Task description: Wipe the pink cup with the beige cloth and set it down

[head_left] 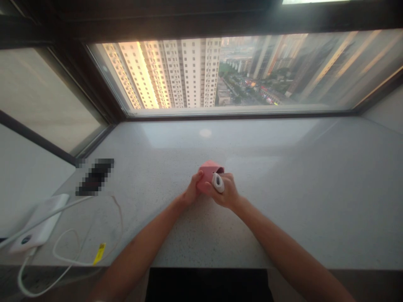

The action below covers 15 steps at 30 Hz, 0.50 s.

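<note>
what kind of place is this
Probably a home high up in an apartment tower: a large dark-framed window looks down on residential high-rises and streets, above a speckled stone sill holding a white power bank.

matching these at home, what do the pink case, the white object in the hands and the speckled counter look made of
The pink case looks like soft silicone, matte with a dull even surface. The white object seems glossy plastic, going by its bright highlights, though small here. The counter looks like polished engineered stone, with fine dark flecks and window glare.
</note>
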Tool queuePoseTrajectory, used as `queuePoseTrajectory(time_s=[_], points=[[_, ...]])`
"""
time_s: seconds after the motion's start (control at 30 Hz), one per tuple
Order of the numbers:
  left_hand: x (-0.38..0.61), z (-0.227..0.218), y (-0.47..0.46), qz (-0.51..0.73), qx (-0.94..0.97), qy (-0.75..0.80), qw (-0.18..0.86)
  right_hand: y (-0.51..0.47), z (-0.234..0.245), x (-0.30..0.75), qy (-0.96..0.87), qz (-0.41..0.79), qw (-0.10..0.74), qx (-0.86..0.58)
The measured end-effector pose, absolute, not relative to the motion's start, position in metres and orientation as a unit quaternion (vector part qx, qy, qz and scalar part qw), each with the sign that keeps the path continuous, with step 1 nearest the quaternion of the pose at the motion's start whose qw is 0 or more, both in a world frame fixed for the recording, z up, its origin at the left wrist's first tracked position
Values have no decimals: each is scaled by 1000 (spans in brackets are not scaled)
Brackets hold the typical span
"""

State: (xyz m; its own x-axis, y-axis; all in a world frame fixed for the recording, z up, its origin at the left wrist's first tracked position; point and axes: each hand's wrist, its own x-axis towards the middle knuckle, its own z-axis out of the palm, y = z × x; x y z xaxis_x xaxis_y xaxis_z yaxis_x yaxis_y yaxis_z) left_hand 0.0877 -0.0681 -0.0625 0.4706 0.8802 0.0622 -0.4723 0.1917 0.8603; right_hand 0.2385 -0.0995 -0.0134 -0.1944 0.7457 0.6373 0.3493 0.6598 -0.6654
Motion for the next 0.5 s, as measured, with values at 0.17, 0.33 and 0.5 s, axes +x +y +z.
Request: queuePoseTrajectory(time_s=[0.17,0.33,0.5], points=[[87,-57,-71,455,446,231,736,-100,-11,238,-728,226,527,-375],[86,-54,-72,473,419,223,742,-100,-11,236,-628,397,525,-415],[86,-53,-72,491,425,211,731,-96,-5,230,-429,584,535,-434]])
